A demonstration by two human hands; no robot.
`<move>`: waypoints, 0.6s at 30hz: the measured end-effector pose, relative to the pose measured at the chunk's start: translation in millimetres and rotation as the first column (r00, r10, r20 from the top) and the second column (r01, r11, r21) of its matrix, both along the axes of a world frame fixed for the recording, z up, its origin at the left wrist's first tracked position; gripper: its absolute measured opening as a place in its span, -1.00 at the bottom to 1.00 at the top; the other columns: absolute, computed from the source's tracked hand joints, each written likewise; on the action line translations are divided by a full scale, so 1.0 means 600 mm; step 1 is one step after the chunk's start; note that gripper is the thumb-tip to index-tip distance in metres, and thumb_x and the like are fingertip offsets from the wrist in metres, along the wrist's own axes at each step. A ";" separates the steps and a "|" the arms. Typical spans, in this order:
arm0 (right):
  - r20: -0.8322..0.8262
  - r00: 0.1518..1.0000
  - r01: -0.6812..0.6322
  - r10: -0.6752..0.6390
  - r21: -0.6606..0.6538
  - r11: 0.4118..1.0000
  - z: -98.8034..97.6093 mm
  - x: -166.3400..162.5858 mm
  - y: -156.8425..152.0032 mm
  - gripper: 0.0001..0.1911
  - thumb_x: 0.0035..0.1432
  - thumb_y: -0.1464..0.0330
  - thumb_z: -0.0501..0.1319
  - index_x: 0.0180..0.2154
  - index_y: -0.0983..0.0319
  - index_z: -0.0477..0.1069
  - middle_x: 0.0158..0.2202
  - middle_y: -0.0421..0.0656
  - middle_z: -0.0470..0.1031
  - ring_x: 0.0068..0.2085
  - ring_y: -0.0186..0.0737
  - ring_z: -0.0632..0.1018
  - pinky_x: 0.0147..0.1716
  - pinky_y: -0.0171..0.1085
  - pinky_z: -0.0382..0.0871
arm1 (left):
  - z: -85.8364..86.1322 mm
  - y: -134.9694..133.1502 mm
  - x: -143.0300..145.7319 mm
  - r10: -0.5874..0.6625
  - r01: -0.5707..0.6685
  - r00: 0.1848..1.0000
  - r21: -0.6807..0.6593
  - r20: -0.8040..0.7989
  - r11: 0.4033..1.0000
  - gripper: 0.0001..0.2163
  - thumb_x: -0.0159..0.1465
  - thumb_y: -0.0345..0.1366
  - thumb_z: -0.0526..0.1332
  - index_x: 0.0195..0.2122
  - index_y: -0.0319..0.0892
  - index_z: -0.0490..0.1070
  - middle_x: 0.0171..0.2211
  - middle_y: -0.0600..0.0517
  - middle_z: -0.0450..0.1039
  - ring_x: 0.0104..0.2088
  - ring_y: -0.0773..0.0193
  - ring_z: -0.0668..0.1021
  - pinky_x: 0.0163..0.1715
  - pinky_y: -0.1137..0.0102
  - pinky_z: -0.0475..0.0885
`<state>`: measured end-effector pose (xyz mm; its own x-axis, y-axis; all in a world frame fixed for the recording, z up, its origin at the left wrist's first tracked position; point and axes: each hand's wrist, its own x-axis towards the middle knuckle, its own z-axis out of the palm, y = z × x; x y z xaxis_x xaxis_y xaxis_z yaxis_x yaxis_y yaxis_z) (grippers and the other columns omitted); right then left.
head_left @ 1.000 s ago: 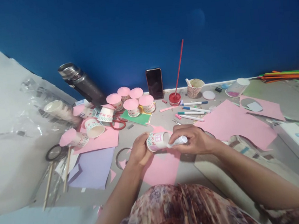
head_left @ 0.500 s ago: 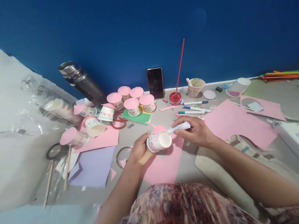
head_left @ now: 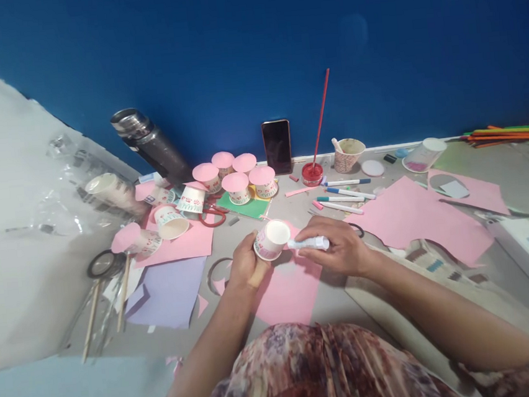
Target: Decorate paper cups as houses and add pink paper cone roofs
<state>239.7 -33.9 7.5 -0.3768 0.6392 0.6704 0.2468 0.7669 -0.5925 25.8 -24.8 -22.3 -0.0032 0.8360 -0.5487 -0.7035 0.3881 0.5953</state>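
Note:
My left hand (head_left: 247,265) is closed round the side of a small paper cup (head_left: 272,240), tilted with its plain white base facing up. Coloured drawings decorate the cup's side. In my right hand (head_left: 337,244) is a slim white tube with a pale label, which looks like a glue tube (head_left: 313,244). Its narrow end points left, close to the cup's base; I cannot tell whether they touch. Beneath both hands lies a pink paper sheet (head_left: 287,296). Beyond them, several decorated cups with pink paper discs (head_left: 235,181) on top stand on green and yellow paper.
To the left are red-handled scissors (head_left: 212,216), purple paper (head_left: 168,295) and a steel flask (head_left: 151,144). A phone (head_left: 277,147) leans on the blue wall. Several markers (head_left: 346,194), a red paint pot (head_left: 312,173) and cut pink paper (head_left: 420,214) lie toward the right.
The cup has tipped so its base faces further up and has risen slightly in view. My right hand with the glue tube has shifted left and down.

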 end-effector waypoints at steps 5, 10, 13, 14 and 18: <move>0.016 1.000 -0.006 0.003 0.166 0.986 -0.007 -0.007 -0.005 -0.81 0.33 0.39 0.35 -0.02 0.13 0.54 -0.29 -0.10 0.68 -0.28 -0.15 0.62 -0.28 -0.20 0.51 | 0.008 -0.007 0.002 -0.021 0.025 0.998 0.053 -0.066 0.998 -0.77 0.17 -0.38 0.41 -0.49 -0.15 0.34 -0.54 0.15 0.37 -0.52 0.36 0.44 -0.41 0.44 0.42; 0.060 0.998 0.010 -0.020 0.165 0.986 -0.005 -0.009 -0.011 -0.83 0.34 0.34 0.35 -0.03 0.11 0.55 -0.33 -0.12 0.63 -0.30 -0.17 0.60 -0.32 -0.22 0.49 | 0.016 -0.015 0.006 0.018 -0.001 0.991 0.127 -0.134 0.992 -0.72 0.18 -0.35 0.42 -0.51 -0.13 0.29 -0.56 0.19 0.28 -0.54 0.41 0.39 -0.47 0.47 0.34; 0.083 0.996 0.015 -0.030 0.173 0.985 -0.005 -0.010 -0.014 -0.81 0.34 0.34 0.35 -0.02 0.11 0.54 -0.33 -0.13 0.61 -0.30 -0.18 0.59 -0.32 -0.23 0.47 | 0.015 -0.019 0.009 0.041 -0.016 0.987 0.155 -0.158 0.988 -0.70 0.16 -0.34 0.44 -0.51 -0.13 0.28 -0.55 0.20 0.25 -0.53 0.42 0.37 -0.47 0.49 0.33; 0.087 0.996 0.018 -0.034 0.184 0.983 -0.004 -0.011 -0.015 -0.80 0.35 0.35 0.35 0.00 0.12 0.54 -0.33 -0.13 0.60 -0.30 -0.18 0.58 -0.33 -0.23 0.46 | 0.013 -0.020 0.010 0.037 -0.012 0.986 0.154 -0.161 0.988 -0.69 0.16 -0.34 0.45 -0.51 -0.13 0.28 -0.55 0.20 0.26 -0.52 0.42 0.37 -0.47 0.49 0.33; 0.105 0.992 0.036 -0.063 0.236 0.971 0.001 -0.009 -0.014 -0.79 0.34 0.39 0.34 0.00 0.14 0.53 -0.34 -0.13 0.59 -0.31 -0.17 0.57 -0.33 -0.23 0.43 | 0.006 -0.019 0.007 -0.037 0.053 0.986 0.096 -0.163 0.994 -0.65 0.13 -0.28 0.47 -0.52 -0.12 0.25 -0.56 0.22 0.26 -0.52 0.42 0.38 -0.43 0.48 0.37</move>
<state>234.4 -42.4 8.4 -0.4290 0.4899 0.7589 0.3419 0.8657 -0.3656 29.7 -36.4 -18.6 -0.0458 0.8878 -0.4579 -0.5790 0.3500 0.7364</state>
